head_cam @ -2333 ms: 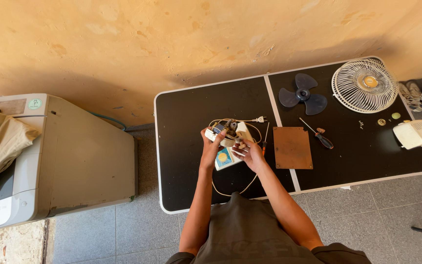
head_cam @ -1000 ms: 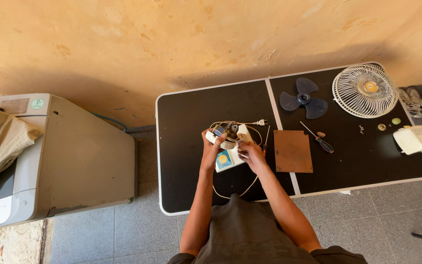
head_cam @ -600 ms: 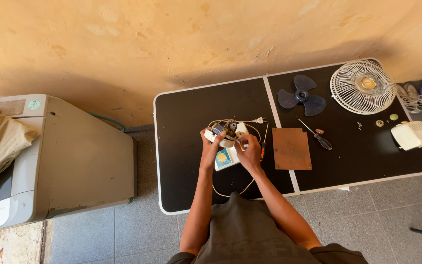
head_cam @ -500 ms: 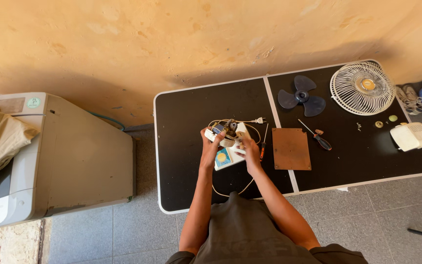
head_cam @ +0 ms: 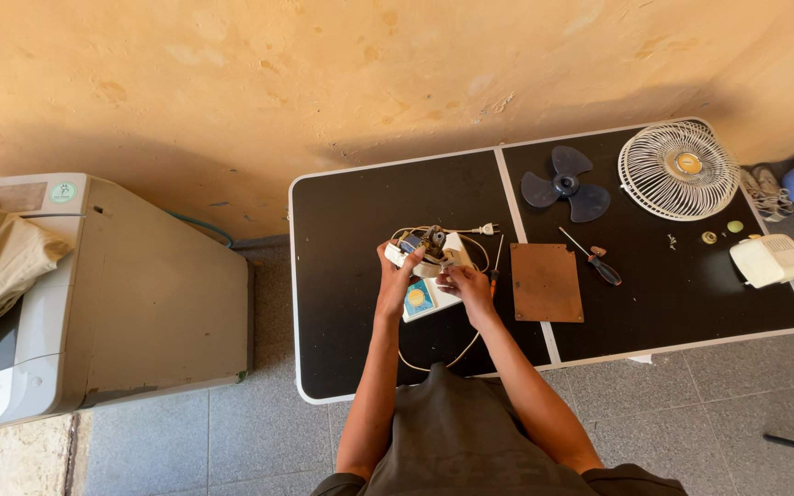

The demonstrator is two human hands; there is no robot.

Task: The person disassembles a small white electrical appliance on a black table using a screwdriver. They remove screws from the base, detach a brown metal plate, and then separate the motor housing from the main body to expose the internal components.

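Head view: black folding table [head_cam: 360,303] on grey tiles beside ochre wall [head_cam: 323,73].

Fan blade [head_cam: 564,185]: dark, flat on the black table [head_cam: 351,276].
Fan grille [head_cam: 678,170]: white, far right corner.
Brown board [head_cam: 546,282]: beside a screwdriver [head_cam: 592,259].
White housing [head_cam: 768,260]: right edge.
Grey machine [head_cam: 94,294]: left, on floor.

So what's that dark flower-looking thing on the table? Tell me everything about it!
It is a fan blade, dark blue-grey and plastic-looking, with three rounded paddles around a small round hub. It lies flat on the black table, on its far right half, beside the white round grille. A screwdriver lies just in front of it. No hand touches it.
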